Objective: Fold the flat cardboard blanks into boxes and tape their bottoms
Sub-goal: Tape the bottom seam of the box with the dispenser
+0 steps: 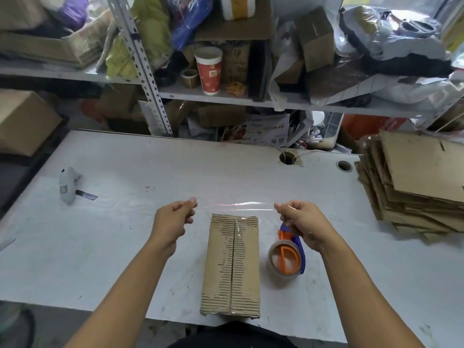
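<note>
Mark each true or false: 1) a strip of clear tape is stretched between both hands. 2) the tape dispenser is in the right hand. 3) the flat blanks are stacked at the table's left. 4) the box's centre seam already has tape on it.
1) True: left hand and right hand each pinch an end of the clear tape strip above the box.
2) False: the tape dispenser rests on the table right of the box.
3) False: the stack of flat blanks is at the right.
4) True: glossy tape runs along it.
</note>
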